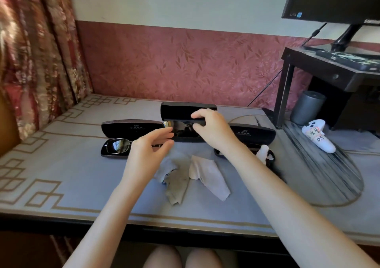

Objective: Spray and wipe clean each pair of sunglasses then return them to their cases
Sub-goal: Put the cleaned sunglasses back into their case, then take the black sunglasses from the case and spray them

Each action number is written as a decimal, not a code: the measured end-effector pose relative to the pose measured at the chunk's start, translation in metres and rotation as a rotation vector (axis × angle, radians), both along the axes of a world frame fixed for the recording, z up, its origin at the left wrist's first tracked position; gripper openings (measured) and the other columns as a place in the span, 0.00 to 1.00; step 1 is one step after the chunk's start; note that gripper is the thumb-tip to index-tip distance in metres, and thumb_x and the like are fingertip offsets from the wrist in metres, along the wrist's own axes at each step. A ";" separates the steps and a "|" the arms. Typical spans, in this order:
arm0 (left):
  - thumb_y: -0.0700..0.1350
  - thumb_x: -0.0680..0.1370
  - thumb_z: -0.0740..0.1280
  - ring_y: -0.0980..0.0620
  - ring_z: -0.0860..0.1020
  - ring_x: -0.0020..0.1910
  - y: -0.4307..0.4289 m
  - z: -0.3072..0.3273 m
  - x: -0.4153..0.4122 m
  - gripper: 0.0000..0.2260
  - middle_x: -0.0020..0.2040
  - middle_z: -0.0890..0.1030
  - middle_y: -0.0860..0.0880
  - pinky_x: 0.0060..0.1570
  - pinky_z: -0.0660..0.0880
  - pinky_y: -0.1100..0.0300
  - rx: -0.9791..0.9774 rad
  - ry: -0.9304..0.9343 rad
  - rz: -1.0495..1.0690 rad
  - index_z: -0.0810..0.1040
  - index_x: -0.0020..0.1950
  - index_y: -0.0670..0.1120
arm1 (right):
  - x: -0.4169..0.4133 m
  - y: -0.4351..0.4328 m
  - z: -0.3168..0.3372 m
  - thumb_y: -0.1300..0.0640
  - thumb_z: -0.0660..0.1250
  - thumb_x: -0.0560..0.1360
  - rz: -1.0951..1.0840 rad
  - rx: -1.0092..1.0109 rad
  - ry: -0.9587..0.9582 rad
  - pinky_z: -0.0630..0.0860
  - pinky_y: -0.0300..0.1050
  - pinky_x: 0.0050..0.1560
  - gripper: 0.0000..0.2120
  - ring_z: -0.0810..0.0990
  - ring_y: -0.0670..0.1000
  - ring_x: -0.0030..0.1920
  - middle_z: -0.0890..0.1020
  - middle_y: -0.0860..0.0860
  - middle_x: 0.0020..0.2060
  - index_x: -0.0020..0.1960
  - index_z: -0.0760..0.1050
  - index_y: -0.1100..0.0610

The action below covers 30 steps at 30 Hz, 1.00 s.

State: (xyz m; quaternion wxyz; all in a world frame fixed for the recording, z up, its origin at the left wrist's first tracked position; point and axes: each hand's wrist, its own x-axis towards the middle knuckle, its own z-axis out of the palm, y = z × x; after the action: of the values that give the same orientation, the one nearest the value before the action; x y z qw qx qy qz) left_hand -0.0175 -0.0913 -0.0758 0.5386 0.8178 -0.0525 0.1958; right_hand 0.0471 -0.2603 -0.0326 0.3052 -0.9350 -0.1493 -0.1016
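Near the middle of the tabletop (61, 165), toward its far edge, both hands met over a black open case (185, 111). The right hand (211, 128) had its thumb and fingers closed on a pair of dark sunglasses (181, 126), pinching the top of the frame. The left hand (148, 150) pinched the left end of the same pair between thumb and forefinger, its other fingers loosely curled. Whether the sunglasses touched the case's tray or hung just above it could not be told, since the hands covered much of both.

Toward the left edge lay a second case (131, 126), lid raised, with another pair of sunglasses (118, 145) in its lower half; only the left lens showed clearly, the rest being hidden behind the left wrist. Toward the right sat a third case (255, 133), its tray largely blocked by the right forearm, with a crumpled white cloth (265, 153) in or on it; which could not be made out.

Closer to the near edge, between the forearms, two grey cloths (178, 177) lay rumpled and overlapping, with something dark peeking from under the left one, too small to identify. On a round dark mat (329, 181) at the right edge rested a white spray bottle (316, 137) on its side, bearing handwritten marks that were only partly legible. A monitor (333, 0) at the far right corner was cut off by the frame.
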 end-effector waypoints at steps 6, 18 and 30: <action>0.36 0.76 0.69 0.73 0.78 0.46 0.031 -0.001 -0.011 0.15 0.47 0.82 0.58 0.44 0.71 0.79 0.002 -0.002 0.061 0.79 0.60 0.48 | 0.026 0.020 -0.036 0.60 0.64 0.79 -0.126 -0.202 -0.075 0.65 0.47 0.66 0.18 0.68 0.55 0.68 0.76 0.54 0.64 0.68 0.72 0.57; 0.38 0.76 0.69 0.69 0.79 0.49 0.036 -0.004 -0.011 0.14 0.49 0.82 0.59 0.46 0.72 0.77 -0.026 0.015 0.036 0.80 0.60 0.50 | 0.038 0.028 -0.050 0.63 0.65 0.77 -0.207 -0.135 -0.226 0.66 0.46 0.65 0.10 0.75 0.56 0.59 0.81 0.54 0.53 0.57 0.78 0.59; 0.42 0.68 0.78 0.63 0.65 0.70 0.024 0.005 -0.016 0.43 0.70 0.67 0.56 0.67 0.66 0.64 0.089 -0.188 -0.076 0.57 0.75 0.56 | -0.038 0.014 -0.005 0.65 0.69 0.73 -0.031 0.183 -0.419 0.67 0.40 0.63 0.07 0.76 0.50 0.50 0.84 0.49 0.44 0.49 0.81 0.58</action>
State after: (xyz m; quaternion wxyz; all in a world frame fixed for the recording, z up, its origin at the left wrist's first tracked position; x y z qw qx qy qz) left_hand -0.0331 -0.0672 -0.0708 0.5014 0.8163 -0.1427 0.2486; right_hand 0.0088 -0.2465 -0.0381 0.3494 -0.8641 -0.1851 -0.3115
